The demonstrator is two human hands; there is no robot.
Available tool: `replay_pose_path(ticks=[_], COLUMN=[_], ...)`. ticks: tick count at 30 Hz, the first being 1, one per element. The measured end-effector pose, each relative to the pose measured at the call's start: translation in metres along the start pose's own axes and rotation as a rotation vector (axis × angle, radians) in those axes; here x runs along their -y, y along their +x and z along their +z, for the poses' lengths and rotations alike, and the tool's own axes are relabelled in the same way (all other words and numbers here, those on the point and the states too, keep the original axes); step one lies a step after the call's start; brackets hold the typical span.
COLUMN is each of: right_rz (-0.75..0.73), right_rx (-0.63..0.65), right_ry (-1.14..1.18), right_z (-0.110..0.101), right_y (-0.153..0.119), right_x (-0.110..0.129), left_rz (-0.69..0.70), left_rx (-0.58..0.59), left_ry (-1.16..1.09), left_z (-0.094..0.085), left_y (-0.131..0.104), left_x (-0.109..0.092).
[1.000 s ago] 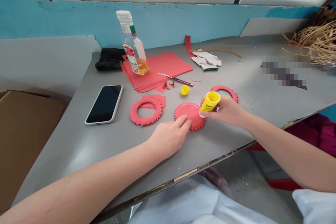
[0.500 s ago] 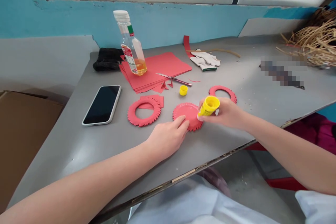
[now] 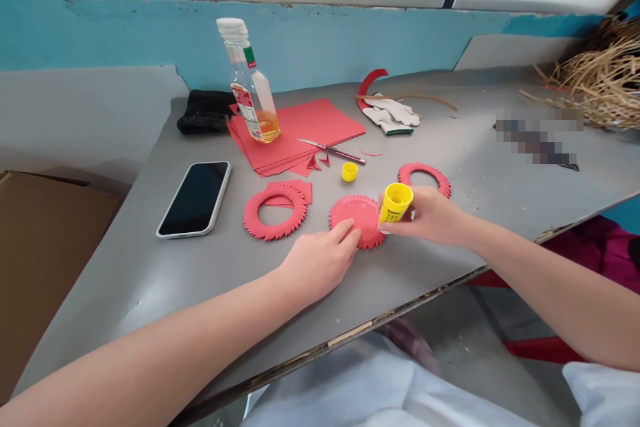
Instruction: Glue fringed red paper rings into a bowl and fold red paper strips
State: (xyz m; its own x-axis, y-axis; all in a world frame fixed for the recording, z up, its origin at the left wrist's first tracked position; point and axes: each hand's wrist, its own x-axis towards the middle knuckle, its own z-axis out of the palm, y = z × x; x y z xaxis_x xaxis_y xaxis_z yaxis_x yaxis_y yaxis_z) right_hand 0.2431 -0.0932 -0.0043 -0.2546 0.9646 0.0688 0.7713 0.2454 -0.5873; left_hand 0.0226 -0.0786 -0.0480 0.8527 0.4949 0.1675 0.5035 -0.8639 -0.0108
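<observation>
My right hand (image 3: 425, 217) grips a yellow glue stick (image 3: 396, 205), its open base end facing up and its lower end at the right edge of a red paper disc (image 3: 367, 215). The disc has a toothed edge and lies flat on the table. My left hand (image 3: 323, 260) holds it steady, fingertips pressed onto its lower left part. Just behind the disc stands the small yellow cap (image 3: 349, 172). One toothed red paper ring (image 3: 275, 213) lies to the left, partly over small red paper pieces (image 3: 295, 192). Another red ring (image 3: 425, 177) sits behind my right hand, partly covered by it.
On the grey table (image 3: 200, 293) lies a phone (image 3: 195, 200). A bottle (image 3: 255, 93) stands on red paper sheets (image 3: 320, 123), with a craft knife (image 3: 333, 150) at their edge. White gloves (image 3: 393, 113), a curled red strip (image 3: 369, 83) and dry fibres (image 3: 600, 80) lie farther back.
The glue stick has turned more upright and shifted slightly left at the disc's edge. At the back, the red strip has curled over to the right. My left hand stays put.
</observation>
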Motion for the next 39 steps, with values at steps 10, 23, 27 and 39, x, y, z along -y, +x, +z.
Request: replay_pose_path(ticks=[10,23,27,39], right_rz=[0.065,-0.043,-0.056,-0.133], right_rx=[-0.079,-0.041,-0.02,0.001], right_ry=[-0.041,0.074,0.094,0.077], right_z=[0.004,0.017,0.018,0.025], right_y=[-0.002,-0.017,-0.014,-0.002], right_x=[0.0,0.022,0.023,0.032], left_rz=[-0.005,-0.09,-0.189,-0.307], left_rx=[0.054,0.046,-0.057,-0.105], left_ry=[-0.037,-0.185,-0.25,-0.41], left_z=[-0.003,-0.005,-0.007,0.002], left_y=[0.001,0.001,0.003,0.007], left_x=[-0.001,0.001,0.006,0.017])
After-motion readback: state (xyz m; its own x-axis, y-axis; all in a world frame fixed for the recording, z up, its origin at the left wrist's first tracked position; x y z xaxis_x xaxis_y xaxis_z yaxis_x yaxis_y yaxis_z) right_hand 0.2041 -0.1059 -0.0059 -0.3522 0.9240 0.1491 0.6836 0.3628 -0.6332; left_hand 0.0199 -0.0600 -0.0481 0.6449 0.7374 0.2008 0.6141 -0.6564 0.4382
